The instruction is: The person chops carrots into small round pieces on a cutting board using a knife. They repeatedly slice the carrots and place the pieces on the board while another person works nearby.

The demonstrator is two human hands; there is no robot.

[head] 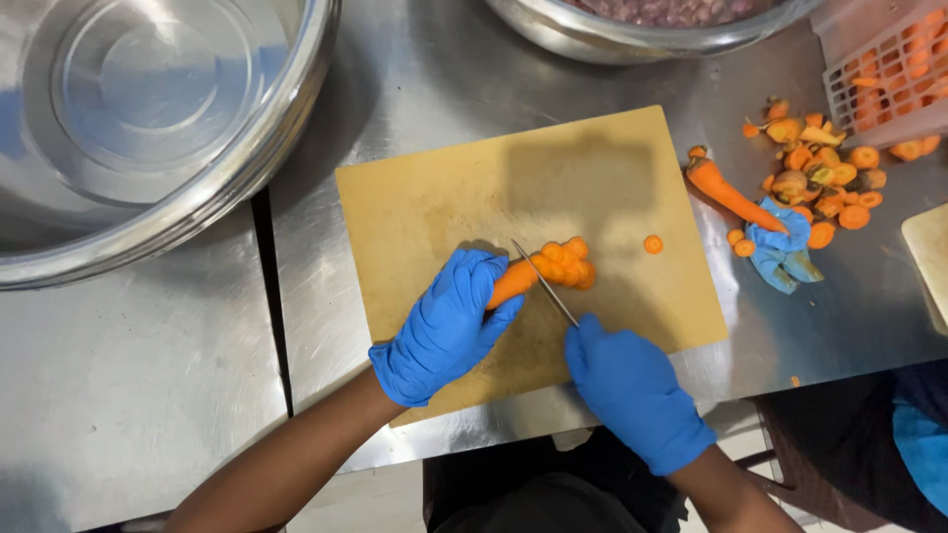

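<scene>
My left hand (pixel 449 321), in a blue glove, presses an orange carrot (pixel 512 282) down on the tan cutting board (pixel 444 197). In my right hand (pixel 632 390), also gloved in blue, is a knife (pixel 545 283) whose blade stands on the carrot's cut end. Several round carrot slices (pixel 570 264) are piled just right of the blade. One loose slice (pixel 653 244) lies further right on the board.
A large steel bowl (pixel 148 128) fills the top left. Another steel bowl (pixel 642 25) sits at the top. Right of the board lie a whole carrot (pixel 731 194), carrot scraps (pixel 825 178), a crumpled blue glove (pixel 780 247) and a pink perforated basket (pixel 889 69).
</scene>
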